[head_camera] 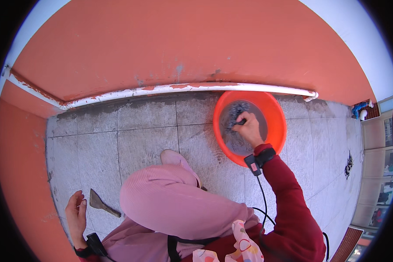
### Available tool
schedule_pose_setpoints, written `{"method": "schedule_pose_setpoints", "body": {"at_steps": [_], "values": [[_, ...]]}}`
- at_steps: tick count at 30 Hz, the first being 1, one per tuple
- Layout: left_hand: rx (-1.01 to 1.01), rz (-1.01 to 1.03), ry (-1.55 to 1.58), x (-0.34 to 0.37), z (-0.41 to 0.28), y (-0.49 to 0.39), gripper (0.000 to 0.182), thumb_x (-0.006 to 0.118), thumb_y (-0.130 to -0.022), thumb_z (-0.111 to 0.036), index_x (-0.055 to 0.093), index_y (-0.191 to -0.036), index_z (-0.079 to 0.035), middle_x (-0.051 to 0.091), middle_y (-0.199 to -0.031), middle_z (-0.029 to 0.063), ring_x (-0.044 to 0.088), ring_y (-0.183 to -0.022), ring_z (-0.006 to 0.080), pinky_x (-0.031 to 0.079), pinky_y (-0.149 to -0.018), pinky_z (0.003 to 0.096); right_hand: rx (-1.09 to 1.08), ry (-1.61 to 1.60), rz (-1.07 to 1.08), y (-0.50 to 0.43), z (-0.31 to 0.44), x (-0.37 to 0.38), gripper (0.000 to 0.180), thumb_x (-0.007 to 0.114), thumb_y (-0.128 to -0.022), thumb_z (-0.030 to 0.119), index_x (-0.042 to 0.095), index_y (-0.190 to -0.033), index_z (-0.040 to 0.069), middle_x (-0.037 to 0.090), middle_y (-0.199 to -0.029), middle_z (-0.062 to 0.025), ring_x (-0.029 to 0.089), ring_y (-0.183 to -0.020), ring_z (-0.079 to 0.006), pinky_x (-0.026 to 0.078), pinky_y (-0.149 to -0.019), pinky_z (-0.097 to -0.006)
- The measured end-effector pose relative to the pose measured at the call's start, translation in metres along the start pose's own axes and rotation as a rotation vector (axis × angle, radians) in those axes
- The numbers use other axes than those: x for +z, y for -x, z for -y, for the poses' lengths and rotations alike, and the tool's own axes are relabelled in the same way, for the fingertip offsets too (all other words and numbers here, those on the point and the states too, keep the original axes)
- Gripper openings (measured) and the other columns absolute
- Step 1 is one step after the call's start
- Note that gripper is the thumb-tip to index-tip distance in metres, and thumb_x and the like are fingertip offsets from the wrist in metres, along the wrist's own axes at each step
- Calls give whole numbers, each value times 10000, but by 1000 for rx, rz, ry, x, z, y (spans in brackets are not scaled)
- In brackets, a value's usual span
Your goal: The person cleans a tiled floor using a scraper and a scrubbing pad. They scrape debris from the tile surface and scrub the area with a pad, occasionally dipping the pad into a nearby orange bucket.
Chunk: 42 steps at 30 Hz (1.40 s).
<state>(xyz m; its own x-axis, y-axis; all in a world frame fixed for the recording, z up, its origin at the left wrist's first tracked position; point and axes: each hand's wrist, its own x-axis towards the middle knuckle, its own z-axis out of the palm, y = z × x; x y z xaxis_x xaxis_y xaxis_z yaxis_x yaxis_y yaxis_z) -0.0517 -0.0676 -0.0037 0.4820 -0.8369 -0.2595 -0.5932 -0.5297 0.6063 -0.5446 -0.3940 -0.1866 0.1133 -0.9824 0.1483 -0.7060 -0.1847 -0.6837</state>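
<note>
My right hand (pixel 248 128) reaches into an orange plastic basin (pixel 275 131) of murky grey water. Its fingers are closed on a dark scrubbing pad or rag (pixel 238 109), partly covered by the hand, so its exact kind is unclear. At the lower left, my left hand (pixel 75 211) hangs over the tiles with loosely curled fingers and nothing in it. Just to the right of that hand, a scraper (pixel 99 203) with a wide flat blade lies on the floor.
Grey floor tiles (pixel 147 140) meet an orange wall (pixel 190 42), with a peeling white pipe (pixel 124 93) along its base. A cable (pixel 264 196) hangs from my right wrist device. A dark crumpled thing (pixel 348 166) lies at far right. My shoe (pixel 173 158) stands left of the basin.
</note>
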Motion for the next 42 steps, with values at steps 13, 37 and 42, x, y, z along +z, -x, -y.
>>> {"method": "schedule_pose_setpoints", "body": {"at_steps": [13,37,42], "values": [[-126,87,71,-7,25,0,340,558,-846,-45,523,-1175,32,620,-903,105,587,-840,148,477,-736,268,-434,652,417,5,21,109,166,635,-633,125,654,-788,68,512,-912,-166,505,-894,-337,447,-728,-407],[-472,297,313,5,70,-21,411,551,-886,-165,459,-1246,9,588,-992,94,592,-870,179,444,-733,265,-103,154,171,-39,87,285,457,627,-589,37,588,-1035,123,513,-952,-207,505,-904,-412,447,-797,-469],[-385,252,237,1,54,-27,420,546,-887,-158,452,-1255,23,586,-988,107,588,-874,185,444,-740,278,-78,-92,404,-44,149,315,478,644,-604,40,566,-1070,120,502,-947,-183,514,-930,-406,460,-802,-430]]}}
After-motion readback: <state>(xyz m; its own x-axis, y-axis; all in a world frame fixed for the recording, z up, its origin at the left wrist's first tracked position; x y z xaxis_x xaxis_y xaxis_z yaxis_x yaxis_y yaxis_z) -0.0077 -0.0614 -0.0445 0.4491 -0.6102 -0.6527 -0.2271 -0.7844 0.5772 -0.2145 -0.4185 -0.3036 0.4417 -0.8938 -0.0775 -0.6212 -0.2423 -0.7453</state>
